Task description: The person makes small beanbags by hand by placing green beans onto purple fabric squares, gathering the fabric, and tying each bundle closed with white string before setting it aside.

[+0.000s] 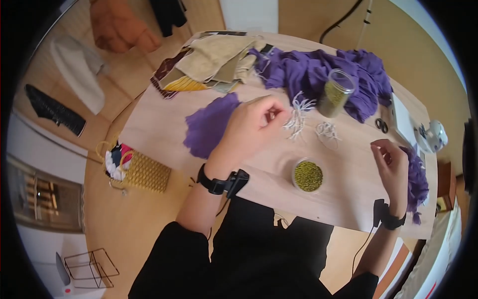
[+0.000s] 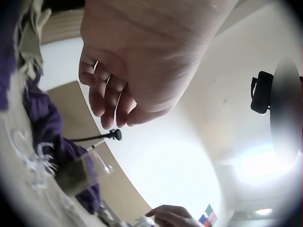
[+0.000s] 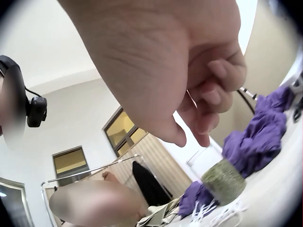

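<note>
In the head view my left hand [image 1: 253, 123] is above the table between a purple cloth piece [image 1: 209, 124] and white strings [image 1: 298, 114]. Its fingers hang loosely bent, and the left wrist view shows nothing held in that hand [image 2: 137, 61]. My right hand [image 1: 392, 162] hovers at the table's right side, fingers loosely bent; the right wrist view shows this hand [image 3: 161, 66] holding nothing. Between the hands stands an open round container [image 1: 308, 176] of green beans. Farther back, a clear jar [image 1: 335, 94] with green beans stands upright near a second clump of white string [image 1: 327, 133].
Purple fabric [image 1: 318, 70] lies bunched along the back, beside beige and patterned cloths [image 1: 209, 57]. Black scissors [image 1: 381, 125], a white fan-like object [image 1: 434, 135] and more purple cloth [image 1: 417, 184] are at the right. A woven basket [image 1: 147, 172] stands left of the table.
</note>
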Available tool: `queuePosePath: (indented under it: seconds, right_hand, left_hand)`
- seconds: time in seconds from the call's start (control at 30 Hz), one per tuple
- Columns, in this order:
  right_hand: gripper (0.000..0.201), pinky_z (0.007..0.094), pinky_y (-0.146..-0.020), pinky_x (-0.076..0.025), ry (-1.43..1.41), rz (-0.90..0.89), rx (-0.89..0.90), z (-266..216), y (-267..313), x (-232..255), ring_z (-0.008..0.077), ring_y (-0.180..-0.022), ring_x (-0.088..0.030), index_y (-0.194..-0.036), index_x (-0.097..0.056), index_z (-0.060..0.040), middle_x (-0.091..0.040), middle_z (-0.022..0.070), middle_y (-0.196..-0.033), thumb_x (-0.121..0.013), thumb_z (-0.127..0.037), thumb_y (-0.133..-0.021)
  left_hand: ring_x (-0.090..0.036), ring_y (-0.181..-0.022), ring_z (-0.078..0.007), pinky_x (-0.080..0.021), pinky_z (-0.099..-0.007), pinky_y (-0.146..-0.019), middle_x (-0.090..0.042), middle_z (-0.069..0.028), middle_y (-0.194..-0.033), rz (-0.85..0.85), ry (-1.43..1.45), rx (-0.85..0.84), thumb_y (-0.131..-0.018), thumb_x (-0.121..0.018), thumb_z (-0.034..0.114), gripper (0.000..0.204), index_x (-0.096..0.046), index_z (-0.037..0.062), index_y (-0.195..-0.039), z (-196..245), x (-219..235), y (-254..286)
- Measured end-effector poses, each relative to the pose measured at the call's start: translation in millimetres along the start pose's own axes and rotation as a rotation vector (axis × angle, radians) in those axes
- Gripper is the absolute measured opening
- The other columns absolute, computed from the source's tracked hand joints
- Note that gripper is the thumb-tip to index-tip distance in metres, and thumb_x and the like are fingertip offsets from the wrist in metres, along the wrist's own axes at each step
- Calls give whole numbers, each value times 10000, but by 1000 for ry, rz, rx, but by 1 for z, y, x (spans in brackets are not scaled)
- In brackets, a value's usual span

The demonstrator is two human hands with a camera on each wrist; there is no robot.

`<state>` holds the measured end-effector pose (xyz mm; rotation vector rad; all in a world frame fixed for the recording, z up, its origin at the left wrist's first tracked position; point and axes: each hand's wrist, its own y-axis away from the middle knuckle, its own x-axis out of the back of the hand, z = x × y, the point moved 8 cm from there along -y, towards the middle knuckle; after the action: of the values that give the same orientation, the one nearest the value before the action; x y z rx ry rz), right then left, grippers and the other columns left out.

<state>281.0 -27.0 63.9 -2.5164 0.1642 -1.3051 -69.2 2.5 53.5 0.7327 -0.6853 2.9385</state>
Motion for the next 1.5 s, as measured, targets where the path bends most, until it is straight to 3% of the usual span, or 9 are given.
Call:
queuePosePath:
  seconds: [0.2, 0.33, 0.47, 0.57, 0.97, 1.23, 1.3, 1.43, 1.5]
  right_hand:
    - [114, 351, -591, -462, -24, -240, 266, -88, -8, -65, 210, -604, -600, -973, -763, -27, -688, 115, -769, -765, -122, -910]
    - [130, 405, -656, -543, -21, -355, 492, -146, -11, -105, 293, -704, -710, -948, -750, -41, -708, 120, -768, -761, -161, -899]
    - [140, 399, -661, -547, 2, -477, 621, -184, -5, -135, 297, -691, -704, -960, -751, -49, -725, 115, -813, -772, -169, -893]
    - [140, 408, -651, -543, -22, -501, 676, -202, 2, -143, 293, -686, -705, -969, -746, -56, -714, 105, -787, -773, -173, -895]
    - [137, 396, -643, -535, -105, -511, 608, -188, 4, -144, 281, -687, -700, -967, -761, -56, -710, 105, -772, -776, -176, -902]
    - [169, 374, -711, -559, -272, -459, 495, -177, -10, -134, 269, -804, -708, -989, -760, -13, -720, 132, -889, -757, -167, -921]
    - [232, 363, -704, -555, -347, -374, 474, -171, -15, -128, 241, -850, -702, -1099, -748, -21, -716, 133, -983, -765, -165, -918]
    - [522, 374, -810, -560, -382, -301, 342, -164, -25, -118, 252, -1045, -691, -1353, -653, -40, -685, 145, -1216, -822, -174, -878]
    - [863, 398, -1020, -520, -468, -124, 528, -169, -24, -103, 283, -1282, -613, -1549, -476, -54, -599, 152, -1421, -900, -197, -811]
  left_hand:
    - [-661, -796, -236, -527, -326, -721, -663, -77, -862, 46, -429, 94, -898, -779, 105, 130, -711, 37, -986, -61, 70, 75]
    - [-670, -922, -247, -551, -372, -785, -675, -77, -1010, -78, -453, 92, -882, -799, 121, 178, -720, 46, -1023, -65, 62, 114]
    - [-644, -1000, -274, -529, -407, -903, -669, -46, -1063, -104, -595, -10, -864, -796, 133, 189, -740, 75, -1035, -56, 58, 129]
    - [-644, -975, -260, -522, -400, -880, -672, -37, -1032, -94, -691, -108, -876, -779, 130, 143, -749, 78, -1006, -66, 57, 131]
    - [-693, -841, -282, -525, -412, -786, -735, -85, -905, -65, -551, -126, -926, -748, 128, 69, -753, 61, -909, -82, 66, 115]
    - [-693, -893, -316, -523, -413, -782, -738, -106, -921, 62, -630, -208, -941, -731, 103, 66, -716, 45, -968, -43, 103, 67]
    - [-696, -884, -327, -532, -406, -787, -731, -125, -916, 185, -552, -271, -961, -706, 80, 67, -693, 31, -1005, -26, 114, 51]
    - [-698, -775, -174, -526, -310, -711, -707, -96, -858, 237, -280, -216, -1034, -677, 109, 115, -653, -4, -1039, 7, 114, 12]
    - [-690, -814, -96, -525, -269, -716, -713, -68, -868, 219, -183, -262, -1036, -685, 96, 110, -649, -8, -1050, 36, 99, -3]
